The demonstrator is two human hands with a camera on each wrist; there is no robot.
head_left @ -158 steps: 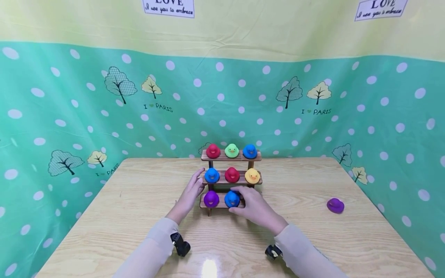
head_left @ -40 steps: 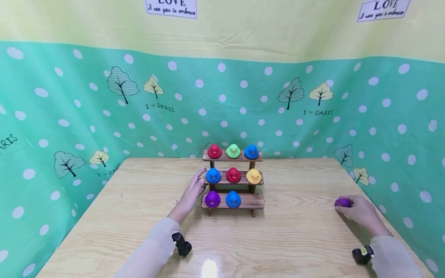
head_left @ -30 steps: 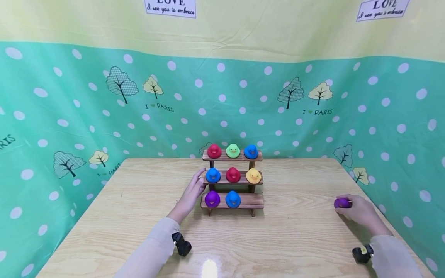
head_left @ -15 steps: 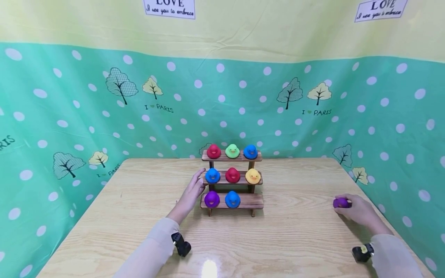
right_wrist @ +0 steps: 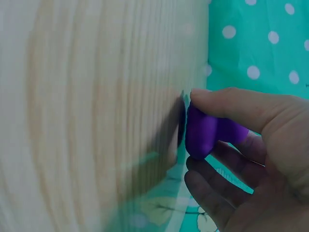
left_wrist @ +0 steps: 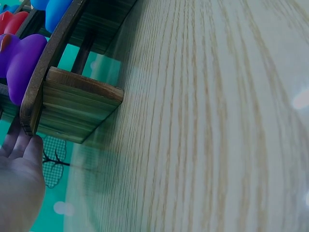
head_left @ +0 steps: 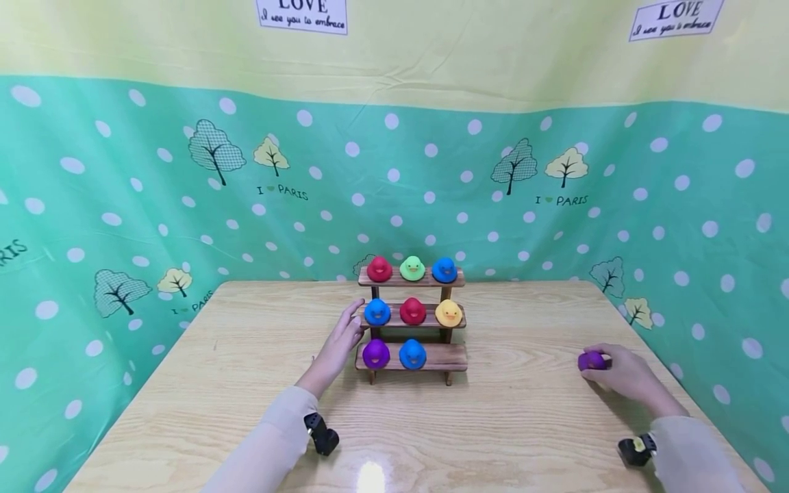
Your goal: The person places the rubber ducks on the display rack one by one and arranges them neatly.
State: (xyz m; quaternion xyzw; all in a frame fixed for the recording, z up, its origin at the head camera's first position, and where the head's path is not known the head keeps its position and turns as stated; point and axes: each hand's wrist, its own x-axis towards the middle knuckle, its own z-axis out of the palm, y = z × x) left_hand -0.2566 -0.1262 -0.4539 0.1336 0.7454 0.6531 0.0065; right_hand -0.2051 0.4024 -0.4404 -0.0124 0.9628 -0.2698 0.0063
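At the right of the table my right hand (head_left: 625, 373) pinches a purple rubber duck (head_left: 592, 361). In the right wrist view, thumb and fingers hold this duck (right_wrist: 202, 130) close over the table. A three-tier wooden display stand (head_left: 450, 357) carries other rubber ducks in rows. My left hand (head_left: 335, 346) is at its left side, fingers extended; the left wrist view shows the fingertips (left_wrist: 33, 147) right at the lowest shelf's end. On that shelf sit a purple duck (head_left: 376, 354) at left and a blue duck (head_left: 412, 355) in the middle, with bare wood at right.
The middle shelf holds blue (head_left: 377, 312), red (head_left: 412, 311) and yellow (head_left: 448, 313) ducks. Red (head_left: 379, 269), green (head_left: 412, 268) and blue (head_left: 444, 270) ducks sit on top. A polka-dot curtain (head_left: 320, 239) hangs behind the wooden table (head_left: 518, 411).
My right hand let go of the blue duck on the lowest shelf, went right and took hold of the purple duck. It has just shifted slightly left with it. My left hand stayed put.
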